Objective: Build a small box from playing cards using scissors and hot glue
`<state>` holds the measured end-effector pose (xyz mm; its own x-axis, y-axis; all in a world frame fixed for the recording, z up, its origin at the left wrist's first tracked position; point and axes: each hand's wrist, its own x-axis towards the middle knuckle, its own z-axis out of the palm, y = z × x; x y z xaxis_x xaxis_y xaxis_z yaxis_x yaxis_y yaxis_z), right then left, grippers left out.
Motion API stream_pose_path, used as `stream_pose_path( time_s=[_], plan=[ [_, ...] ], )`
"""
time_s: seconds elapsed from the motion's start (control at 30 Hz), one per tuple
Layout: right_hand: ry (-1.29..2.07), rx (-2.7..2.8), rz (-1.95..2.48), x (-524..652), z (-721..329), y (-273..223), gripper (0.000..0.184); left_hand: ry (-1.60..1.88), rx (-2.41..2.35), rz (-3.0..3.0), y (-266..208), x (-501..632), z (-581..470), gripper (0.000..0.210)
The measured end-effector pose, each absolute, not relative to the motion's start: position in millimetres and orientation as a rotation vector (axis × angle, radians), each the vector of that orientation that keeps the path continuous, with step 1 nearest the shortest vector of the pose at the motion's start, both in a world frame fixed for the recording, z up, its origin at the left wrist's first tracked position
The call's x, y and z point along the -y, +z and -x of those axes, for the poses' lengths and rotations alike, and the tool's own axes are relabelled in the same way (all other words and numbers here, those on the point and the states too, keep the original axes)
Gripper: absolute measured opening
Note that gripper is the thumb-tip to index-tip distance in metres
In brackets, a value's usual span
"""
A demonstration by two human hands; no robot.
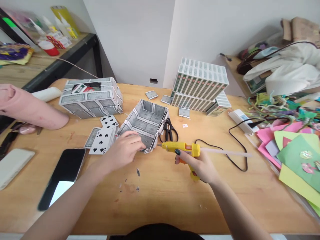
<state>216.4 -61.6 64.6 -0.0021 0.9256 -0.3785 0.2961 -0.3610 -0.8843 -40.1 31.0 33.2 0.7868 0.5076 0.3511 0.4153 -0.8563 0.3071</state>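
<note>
My right hand [197, 163] is wrapped round a yellow hot glue gun [175, 146], a clear glue stick [225, 152] poking out of its back. The nozzle points left, close to the near right corner of an open box made of playing cards [145, 121]. On that box's near left wall, my left hand [128, 146] grips the edge with curled fingers. Black-handled scissors [169, 131] lie just right of the box, partly under it. Left of it are loose playing cards [101, 141], with a six and a five of spades face up.
A finished-looking card box [91, 100] with a slot stands behind left. Stacked card packs [197, 86] stand behind right. A phone [63, 176], pink roll [32, 106], power strip [242, 120], black cord [235, 133] and coloured paper [297, 156] lie around. Scraps [138, 172] dot the front.
</note>
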Motion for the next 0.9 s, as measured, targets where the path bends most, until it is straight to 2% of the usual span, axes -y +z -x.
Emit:
stream_pose_path(
  time_s=[0.23, 0.5, 0.9],
  plan=[
    [1.479, 1.447, 1.601, 27, -211, 73, 0.03, 0.63, -0.681, -2.718, 31, -34, 43, 0.029],
    [1.706, 1.686, 1.658, -8, -210, 95, 0.031, 0.714, -0.649, -2.7, 29, -35, 45, 0.029],
    [1.623, 1.906, 1.756, -28, -202, 108, 0.025, 0.661, -0.693, -2.67, 29, -35, 47, 0.027]
  ],
)
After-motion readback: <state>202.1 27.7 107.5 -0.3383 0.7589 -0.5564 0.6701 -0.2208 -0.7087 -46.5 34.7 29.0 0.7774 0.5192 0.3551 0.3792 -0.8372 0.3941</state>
